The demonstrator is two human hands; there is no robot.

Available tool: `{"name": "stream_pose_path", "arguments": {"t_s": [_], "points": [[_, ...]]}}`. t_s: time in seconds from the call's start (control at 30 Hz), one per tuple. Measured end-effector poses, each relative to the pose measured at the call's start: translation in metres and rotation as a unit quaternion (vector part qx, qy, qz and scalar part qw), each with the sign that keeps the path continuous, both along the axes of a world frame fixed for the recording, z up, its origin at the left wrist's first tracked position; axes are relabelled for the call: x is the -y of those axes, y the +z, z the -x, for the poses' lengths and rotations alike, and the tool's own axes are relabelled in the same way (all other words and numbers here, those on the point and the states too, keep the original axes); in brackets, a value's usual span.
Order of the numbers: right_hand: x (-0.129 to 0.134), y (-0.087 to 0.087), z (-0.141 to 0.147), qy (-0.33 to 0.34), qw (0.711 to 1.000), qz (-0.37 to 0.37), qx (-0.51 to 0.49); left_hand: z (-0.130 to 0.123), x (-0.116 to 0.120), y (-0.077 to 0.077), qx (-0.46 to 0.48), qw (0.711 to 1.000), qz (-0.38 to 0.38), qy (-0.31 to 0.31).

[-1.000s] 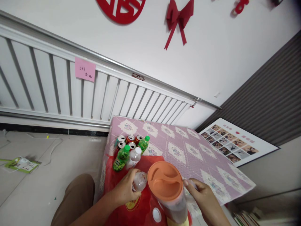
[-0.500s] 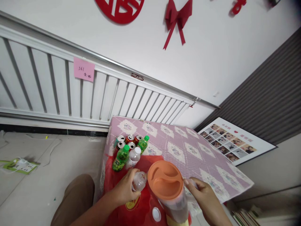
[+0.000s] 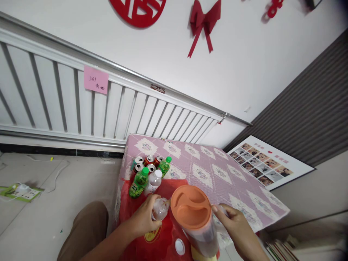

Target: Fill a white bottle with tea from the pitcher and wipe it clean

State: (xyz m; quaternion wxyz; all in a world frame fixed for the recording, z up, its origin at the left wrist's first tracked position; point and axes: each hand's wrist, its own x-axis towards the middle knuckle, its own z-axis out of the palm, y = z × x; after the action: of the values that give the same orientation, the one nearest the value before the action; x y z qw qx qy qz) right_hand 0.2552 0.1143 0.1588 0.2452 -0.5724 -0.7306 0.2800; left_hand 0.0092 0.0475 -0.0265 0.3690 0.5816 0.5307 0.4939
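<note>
My left hand [image 3: 146, 217] is wrapped round a clear plastic bottle [image 3: 161, 209] with an open mouth. To its right, my right hand [image 3: 235, 223] grips the handle of a clear pitcher [image 3: 203, 239] with an orange lid [image 3: 190, 206]. The pitcher leans toward the bottle, its lid edge close to the bottle's mouth. A thin brownish streak, seemingly liquid, shows between them. Dark liquid is visible through the pitcher wall. A white bottle cap [image 3: 179, 247] lies on the red plastic sheet [image 3: 160, 246] below.
Several opened cans [image 3: 149, 160], two green-capped bottles [image 3: 139, 182] and a white-capped bottle [image 3: 153, 182] are grouped behind my left hand. They stand on a table with a purple patterned cloth [image 3: 187, 159]. A white radiator [image 3: 122, 112] runs behind; a photo board [image 3: 269, 163] leans at right.
The view has shifted slightly. The brownish streak at the bottle's mouth shows more plainly. Both hands keep their holds on the bottle and the pitcher.
</note>
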Motion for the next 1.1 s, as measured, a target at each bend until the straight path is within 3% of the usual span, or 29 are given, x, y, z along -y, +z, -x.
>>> {"name": "stream_pose_path", "arguments": {"t_s": [0.57,0.8,1.1], "points": [[-0.002,-0.003,-0.002,-0.009,0.999,-0.025,-0.017,0.0,0.002,0.008,0.003,1.0,0.025,-0.003],[-0.004,0.0,-0.003,0.013,1.0,0.012,-0.006,0.0,0.001,0.003,0.001,1.0,0.015,-0.005],[-0.001,0.002,-0.002,-0.003,1.0,-0.006,0.01,0.0,0.0,-0.002,0.002,1.0,0.008,-0.005]]}}
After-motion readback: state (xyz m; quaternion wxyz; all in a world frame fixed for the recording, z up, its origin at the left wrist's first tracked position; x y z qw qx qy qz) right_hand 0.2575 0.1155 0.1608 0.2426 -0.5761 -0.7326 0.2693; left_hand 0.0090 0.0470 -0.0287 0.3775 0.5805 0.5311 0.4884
